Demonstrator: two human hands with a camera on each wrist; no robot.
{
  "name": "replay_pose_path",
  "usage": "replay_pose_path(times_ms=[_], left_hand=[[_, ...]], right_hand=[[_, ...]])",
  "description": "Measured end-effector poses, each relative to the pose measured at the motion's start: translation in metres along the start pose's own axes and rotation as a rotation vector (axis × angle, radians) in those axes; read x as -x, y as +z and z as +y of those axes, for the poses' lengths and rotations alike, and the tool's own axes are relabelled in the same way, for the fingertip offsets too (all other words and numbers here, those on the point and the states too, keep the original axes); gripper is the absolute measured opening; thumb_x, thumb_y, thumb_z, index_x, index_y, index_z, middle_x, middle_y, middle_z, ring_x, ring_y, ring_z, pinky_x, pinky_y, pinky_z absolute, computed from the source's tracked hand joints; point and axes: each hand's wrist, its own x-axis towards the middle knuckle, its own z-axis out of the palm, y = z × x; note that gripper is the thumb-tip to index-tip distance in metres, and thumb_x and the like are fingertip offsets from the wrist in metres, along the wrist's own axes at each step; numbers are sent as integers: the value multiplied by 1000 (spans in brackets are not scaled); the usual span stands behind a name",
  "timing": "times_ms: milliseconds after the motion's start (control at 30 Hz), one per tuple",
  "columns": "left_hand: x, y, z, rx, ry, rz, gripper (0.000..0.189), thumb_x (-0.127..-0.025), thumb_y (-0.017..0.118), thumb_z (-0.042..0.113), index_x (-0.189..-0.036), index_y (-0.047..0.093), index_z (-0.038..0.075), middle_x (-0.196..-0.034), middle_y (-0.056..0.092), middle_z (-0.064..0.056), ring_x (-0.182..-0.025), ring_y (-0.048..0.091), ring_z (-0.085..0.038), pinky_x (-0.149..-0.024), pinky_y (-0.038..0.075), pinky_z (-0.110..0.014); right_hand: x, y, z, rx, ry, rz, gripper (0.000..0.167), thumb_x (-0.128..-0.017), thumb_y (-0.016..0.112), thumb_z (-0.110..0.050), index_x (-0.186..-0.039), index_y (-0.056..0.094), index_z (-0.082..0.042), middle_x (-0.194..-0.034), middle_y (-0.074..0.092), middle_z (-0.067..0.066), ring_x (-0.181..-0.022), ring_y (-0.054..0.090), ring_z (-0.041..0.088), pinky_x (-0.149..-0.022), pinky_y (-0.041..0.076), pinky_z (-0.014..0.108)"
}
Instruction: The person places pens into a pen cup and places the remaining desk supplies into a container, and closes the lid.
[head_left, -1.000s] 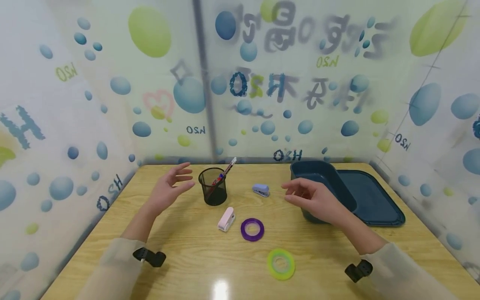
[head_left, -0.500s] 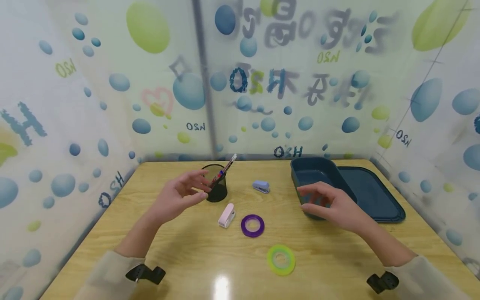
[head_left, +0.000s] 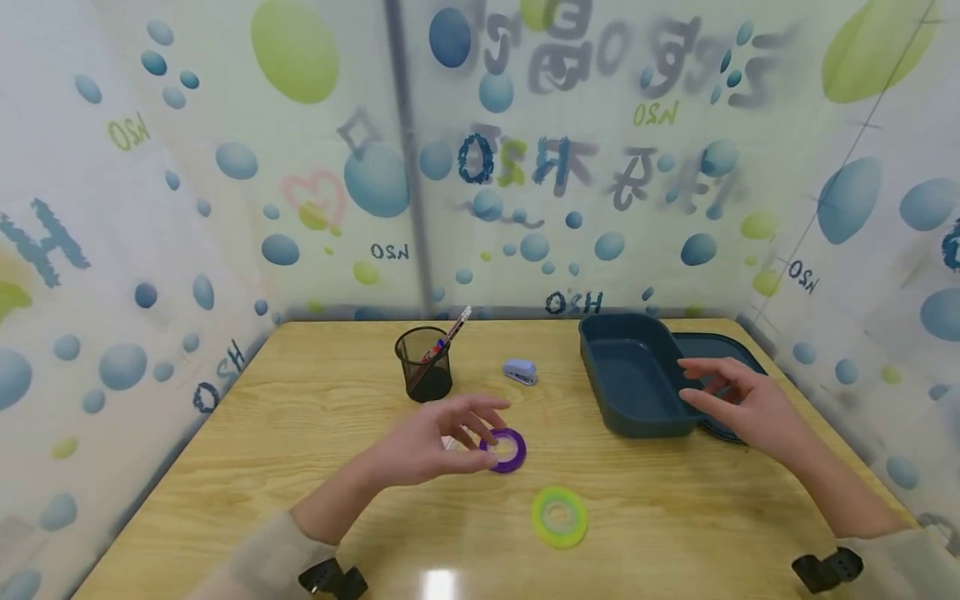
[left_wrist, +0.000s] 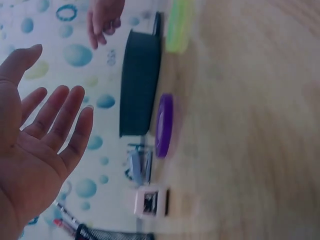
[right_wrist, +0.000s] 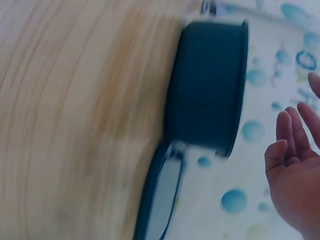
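Observation:
Over the middle of the table hovers my left hand [head_left: 442,446], its fingers loosely bent and holding nothing. From the head view it covers most of a pink stapler [left_wrist: 151,201] and a bit of a purple tape roll [head_left: 514,465]; the left wrist view shows both lying apart from the hand. My right hand [head_left: 750,408] hangs above the right rim of a dark blue bin [head_left: 637,421], fingers relaxed with nothing between them. Under the bin's right side lies a dark blue lid or tray [head_left: 720,343], partly hidden by the hand.
A black mesh pen cup [head_left: 427,379] with several pens stands at the back left. Near it sits a light blue stapler [head_left: 521,371]. A yellow-green tape roll [head_left: 559,540] lies toward the front of the wooden table [head_left: 300,400]. Patterned curtains close off the back and sides.
My left hand has moved right, from beside the pen cup to above the pink stapler and purple tape. My right hand has shifted right, from the bin's front-left side to its right rim.

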Motion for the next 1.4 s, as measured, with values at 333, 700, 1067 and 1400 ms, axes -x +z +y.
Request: replay_pose_path(times_ms=[333, 700, 1067, 1400], left_hand=[[-17, 39, -6, 84, -41, -184, 62, -102, 80, 16, -159, 56, 17, -142, 66, -23, -116, 74, -13, -99, 60, -28], [-20, 65, -9, 99, -177, -278, 69, -96, 87, 10, -157, 57, 14, -133, 68, -10, -95, 71, -4, -90, 59, -22], [-27, 72, -14, 62, -190, -326, 74, -93, 89, 9, -159, 56, 13, -125, 67, 1, -83, 69, -2, -81, 57, -19], [-34, 74, -17, -9, -196, -337, 76, -92, 90, 12, -159, 55, 13, -122, 64, 4, -78, 65, 1, -75, 53, -16]], right_hand=[[-4, -8, 33, 84, 63, -107, 70, -106, 75, -36, -163, 50, -4, -145, 57, 25, -97, 60, 8, -73, 53, 29], [-7, -2, 46, 149, 108, -249, 93, -104, 75, -45, -171, 29, 2, -148, 50, 33, -103, 63, 24, -77, 53, 37], [-8, -1, 46, 162, 113, -250, 94, -106, 72, -47, -174, 26, -3, -151, 48, 39, -112, 68, 37, -80, 56, 42], [-9, 1, 45, 154, 163, -269, 97, -106, 71, -52, -175, 21, -4, -158, 42, 45, -112, 70, 37, -77, 54, 39]])
